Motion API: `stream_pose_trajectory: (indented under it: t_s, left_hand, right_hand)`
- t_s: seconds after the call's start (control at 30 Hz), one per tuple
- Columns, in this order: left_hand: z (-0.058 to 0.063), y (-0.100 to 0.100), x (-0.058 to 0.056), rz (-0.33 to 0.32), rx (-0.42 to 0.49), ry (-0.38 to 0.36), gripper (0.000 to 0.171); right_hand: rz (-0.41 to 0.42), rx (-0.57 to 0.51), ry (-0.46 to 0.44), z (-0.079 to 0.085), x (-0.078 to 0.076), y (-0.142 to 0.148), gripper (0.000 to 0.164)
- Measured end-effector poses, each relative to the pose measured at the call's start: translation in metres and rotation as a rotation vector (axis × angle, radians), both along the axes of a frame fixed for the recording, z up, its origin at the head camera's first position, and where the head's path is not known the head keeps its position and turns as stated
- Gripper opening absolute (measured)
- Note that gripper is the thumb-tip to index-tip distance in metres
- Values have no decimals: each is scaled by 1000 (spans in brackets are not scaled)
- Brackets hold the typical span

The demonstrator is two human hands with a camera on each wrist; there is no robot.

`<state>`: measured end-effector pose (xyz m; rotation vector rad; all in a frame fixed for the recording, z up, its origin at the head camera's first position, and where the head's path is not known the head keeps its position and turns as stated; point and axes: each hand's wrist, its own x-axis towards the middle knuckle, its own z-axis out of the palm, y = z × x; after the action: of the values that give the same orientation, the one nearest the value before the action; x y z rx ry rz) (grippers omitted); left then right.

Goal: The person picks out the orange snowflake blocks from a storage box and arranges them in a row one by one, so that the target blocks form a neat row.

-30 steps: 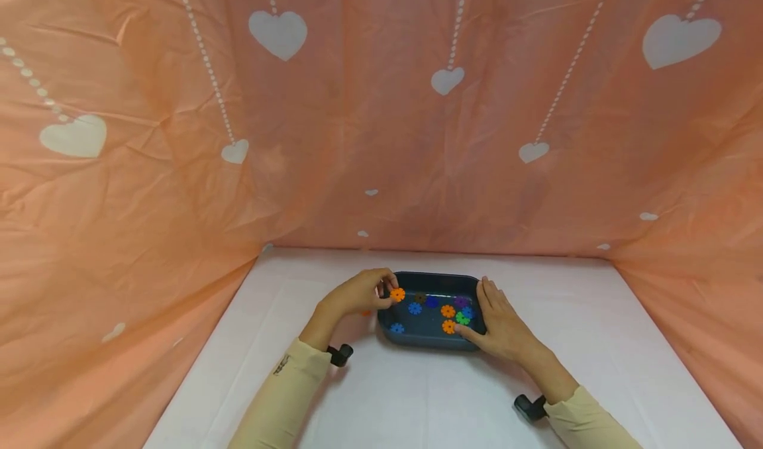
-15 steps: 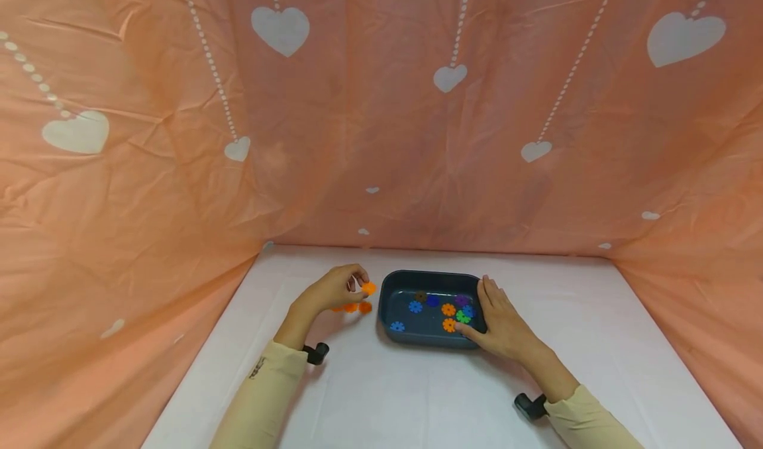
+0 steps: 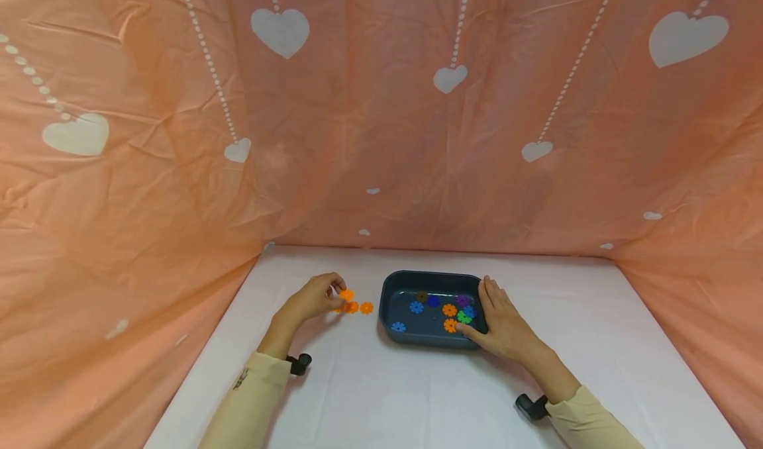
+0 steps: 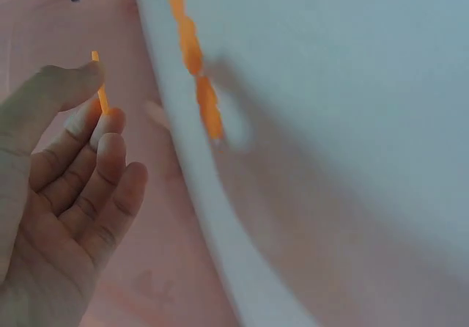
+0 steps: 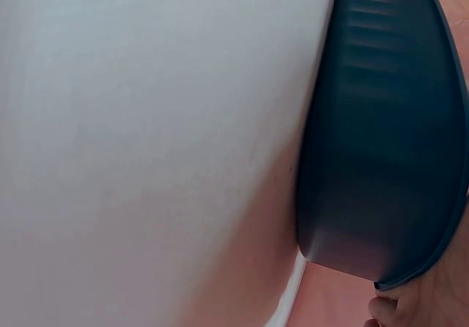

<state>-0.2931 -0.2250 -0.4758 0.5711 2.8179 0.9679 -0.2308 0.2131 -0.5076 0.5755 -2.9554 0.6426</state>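
Observation:
My left hand (image 3: 312, 298) pinches an orange flower-shaped plastic disc (image 4: 102, 92) between thumb and fingers. It is above a row of similar orange discs (image 3: 366, 308) on the white table, left of the dark tray; part of that row is hidden behind the hand. My right hand (image 3: 507, 326) rests against the tray's right end, fingers straight along the outside and thumb reaching over the rim. Inside the deep dark tray (image 3: 426, 340) lie several more discs: blue ones (image 3: 416, 307), orange ones (image 3: 450, 310), a green one (image 3: 463, 317), a purple one (image 3: 462, 300) and a brown one (image 3: 422, 297).
A white cloth (image 3: 381, 396) covers the table. Behind it and along both sides hangs a peach curtain (image 3: 381, 138) with white hearts. Dark wrist cameras (image 3: 300, 364) sit on both forearms, near the beige sleeves (image 3: 250, 396).
My left hand has carried the orange disc leftward, from over the tray's left rim to above the row on the table. The right hand and the tray have stayed put.

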Motion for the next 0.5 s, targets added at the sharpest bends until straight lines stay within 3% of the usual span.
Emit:
stream_pose_trajectory:
  t_s: [0.5]
  left_hand:
    - [-22, -36, 6, 67, -56, 5, 22]
  right_hand:
    - [0, 2, -3, -2, -2, 3, 114]
